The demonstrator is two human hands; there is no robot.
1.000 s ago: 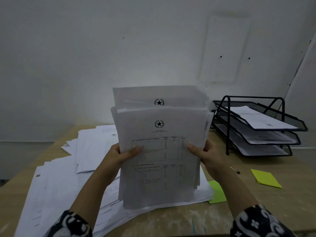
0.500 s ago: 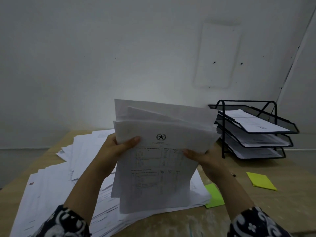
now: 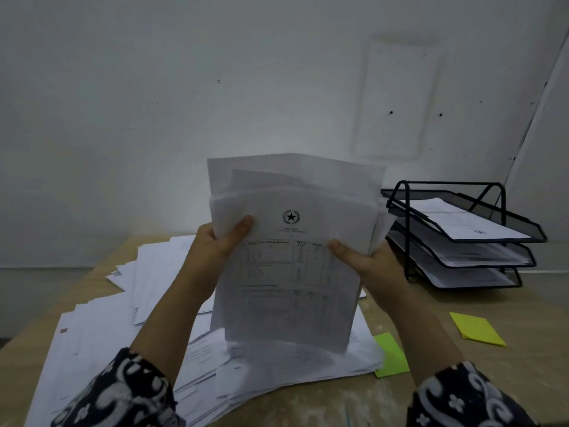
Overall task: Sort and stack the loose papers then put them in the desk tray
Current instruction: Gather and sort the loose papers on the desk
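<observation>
Both hands grip an upright sheaf of white printed papers [image 3: 292,257] above the wooden worktop [image 3: 480,374]: the left hand [image 3: 212,251] holds its left edge, the right hand [image 3: 369,266] its right edge, thumbs on the front sheet. Loose white sheets [image 3: 101,334] lie spread below. The black wire three-tier desk tray [image 3: 406,229] stands to the right, already holding papers.

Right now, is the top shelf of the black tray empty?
No, a white sheet already lies in the top shelf of the tray.
</observation>
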